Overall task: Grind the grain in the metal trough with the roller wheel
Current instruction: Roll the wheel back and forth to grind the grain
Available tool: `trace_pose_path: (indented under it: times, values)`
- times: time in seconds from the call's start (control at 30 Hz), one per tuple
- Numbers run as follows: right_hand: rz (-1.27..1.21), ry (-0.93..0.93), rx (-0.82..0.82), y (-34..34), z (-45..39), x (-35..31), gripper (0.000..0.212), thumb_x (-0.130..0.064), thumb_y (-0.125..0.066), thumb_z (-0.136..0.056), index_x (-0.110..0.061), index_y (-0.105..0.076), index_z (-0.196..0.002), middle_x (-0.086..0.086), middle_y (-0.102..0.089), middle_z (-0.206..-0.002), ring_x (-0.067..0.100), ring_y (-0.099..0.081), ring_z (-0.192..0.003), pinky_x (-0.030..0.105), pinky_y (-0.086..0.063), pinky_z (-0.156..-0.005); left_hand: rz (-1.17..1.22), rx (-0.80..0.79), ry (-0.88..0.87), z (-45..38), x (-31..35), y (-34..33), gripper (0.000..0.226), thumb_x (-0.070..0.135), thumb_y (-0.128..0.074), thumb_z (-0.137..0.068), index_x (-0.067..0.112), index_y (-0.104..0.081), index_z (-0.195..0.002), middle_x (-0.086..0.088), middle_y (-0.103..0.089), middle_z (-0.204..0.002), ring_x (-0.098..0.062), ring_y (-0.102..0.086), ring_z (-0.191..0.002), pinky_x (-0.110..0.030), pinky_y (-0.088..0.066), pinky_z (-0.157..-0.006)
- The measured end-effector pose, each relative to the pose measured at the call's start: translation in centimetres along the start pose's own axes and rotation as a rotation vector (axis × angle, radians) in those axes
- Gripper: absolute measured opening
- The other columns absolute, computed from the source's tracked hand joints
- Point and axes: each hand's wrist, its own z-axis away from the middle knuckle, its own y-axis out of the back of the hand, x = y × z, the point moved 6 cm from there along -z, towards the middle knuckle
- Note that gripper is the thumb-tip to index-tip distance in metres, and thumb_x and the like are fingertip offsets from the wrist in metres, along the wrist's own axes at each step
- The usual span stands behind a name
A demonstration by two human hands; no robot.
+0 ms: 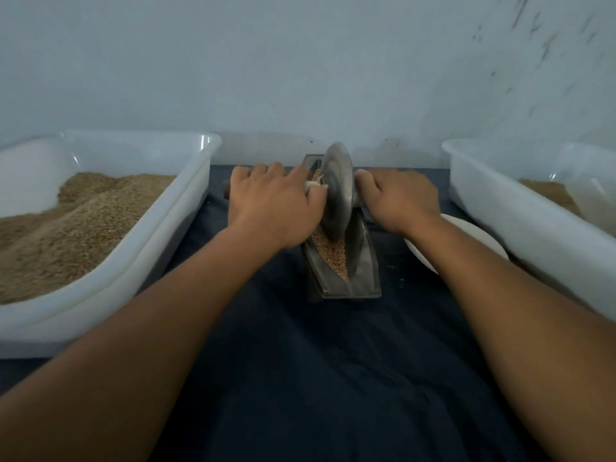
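A grey metal trough [363, 278] lies lengthwise on the dark cloth at the centre, with brown grain [335, 256] in its channel. A metal roller wheel [336, 191] stands upright in the trough, towards its far half. My left hand [271, 205] grips the axle handle on the wheel's left side, and the handle's dark end pokes out past my knuckles. My right hand [400, 201] grips the handle on the wheel's right side. The far end of the trough is partly hidden behind the wheel.
A large white plastic tub [160, 248] heaped with grain stands at the left. A second white tub [520, 211] with some grain stands at the right. A white dish [466, 231] lies under my right forearm. A pale wall rises just behind the trough.
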Motion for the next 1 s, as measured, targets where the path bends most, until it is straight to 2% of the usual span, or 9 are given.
trace_pose_path:
  times: [0.1, 0.17, 0.3, 0.37, 0.6, 0.7, 0.77, 0.87, 1.0]
  values:
    - [-0.014, 0.034, 0.020, 0.6, 1.0, -0.5, 0.049, -0.046, -0.020, -0.100, -0.020, -0.044, -0.065, -0.003, -0.048, -0.062, 0.029, -0.048, -0.065, 0.037, -0.027, -0.065, 0.011, 0.005, -0.008, 0.8, -0.1, 0.5, 0.076, 0.058, -0.002, -0.081, 0.027, -0.057, -0.123, -0.010, -0.061, -0.115, -0.030, -0.053, -0.107, -0.049, -0.034, -0.092]
    - [-0.026, 0.057, 0.034, 1.0, 1.7, -0.8, 0.048, -0.043, -0.022, -0.103, -0.020, -0.046, -0.068, -0.002, -0.051, -0.064, 0.027, -0.049, -0.066, 0.037, -0.026, -0.066, 0.016, -0.002, -0.017, 1.2, -0.1, 0.7, 0.073, 0.058, -0.002, -0.082, 0.027, -0.055, -0.122, -0.010, -0.060, -0.114, -0.029, -0.053, -0.105, -0.048, -0.034, -0.092]
    - [-0.043, 0.047, 0.102, 2.0, 3.4, -1.1, 0.045, -0.041, -0.024, -0.103, -0.022, -0.045, -0.068, -0.003, -0.048, -0.063, 0.025, -0.049, -0.065, 0.036, -0.025, -0.067, 0.036, -0.022, -0.037, 1.8, -0.1, 0.9, 0.074, 0.060, -0.007, -0.085, 0.034, -0.044, -0.144, -0.009, -0.059, -0.124, -0.030, -0.052, -0.114, -0.048, -0.033, -0.097]
    - [-0.048, 0.033, 0.136, 2.5, 4.2, -1.4, 0.044, -0.041, -0.024, -0.101, -0.022, -0.046, -0.069, -0.004, -0.047, -0.063, 0.024, -0.048, -0.064, 0.036, -0.025, -0.066, 0.055, -0.032, -0.050, 2.1, -0.1, 1.2, 0.075, 0.062, -0.009, -0.083, 0.038, -0.042, -0.146, -0.007, -0.060, -0.121, -0.029, -0.052, -0.114, -0.047, -0.033, -0.098]
    - [-0.049, 0.016, 0.157, 3.9, 5.6, -2.0, 0.044, -0.043, -0.025, -0.099, -0.023, -0.053, -0.071, -0.006, -0.051, -0.066, 0.022, -0.047, -0.067, 0.036, -0.023, -0.069, 0.100, 0.011, -0.073, 3.1, -0.5, 2.8, 0.064, 0.064, -0.018, -0.080, 0.037, -0.066, -0.111, 0.006, -0.056, -0.085, -0.017, -0.046, -0.082, -0.036, -0.033, -0.076]
    - [-0.026, 0.013, 0.147, 4.2, 5.6, -2.2, 0.046, -0.042, -0.026, -0.100, -0.022, -0.057, -0.073, -0.005, -0.055, -0.068, 0.022, -0.047, -0.069, 0.036, -0.022, -0.071, 0.107, -0.008, -0.071, 3.3, -0.5, 3.1, 0.059, 0.063, -0.019, -0.079, 0.040, -0.067, -0.105, 0.009, -0.054, -0.081, -0.017, -0.046, -0.080, -0.034, -0.032, -0.071]
    - [-0.001, 0.005, 0.144, 4.5, 5.7, -2.5, 0.046, -0.039, -0.028, -0.101, -0.022, -0.051, -0.066, -0.006, -0.050, -0.061, 0.020, -0.044, -0.061, 0.035, -0.022, -0.069, 0.114, -0.027, -0.062, 3.5, -0.6, 3.1, 0.058, 0.063, -0.019, -0.078, 0.040, -0.066, -0.101, 0.009, -0.052, -0.081, -0.018, -0.049, -0.081, -0.034, -0.036, -0.069]
    - [0.077, -0.033, 0.180, 5.3, 5.8, -2.7, 0.051, -0.040, -0.027, -0.100, -0.018, -0.042, -0.056, -0.005, -0.041, -0.050, 0.012, -0.032, -0.047, 0.033, -0.017, -0.058, 0.107, -0.023, -0.054, 3.7, -0.5, 3.3, 0.053, 0.062, -0.020, -0.079, 0.034, -0.064, -0.089, 0.009, -0.050, -0.078, -0.019, -0.052, -0.077, -0.033, -0.039, -0.065]
    - [0.095, -0.049, 0.155, 5.6, 5.9, -2.5, 0.055, -0.041, -0.030, -0.101, -0.013, -0.048, -0.057, -0.003, -0.044, -0.049, 0.014, -0.035, -0.046, 0.029, -0.012, -0.051, 0.094, -0.011, -0.055, 3.9, -0.2, 3.6, 0.054, 0.060, -0.016, -0.077, 0.031, -0.061, -0.084, 0.007, -0.051, -0.076, -0.021, -0.052, -0.074, -0.033, -0.038, -0.063]
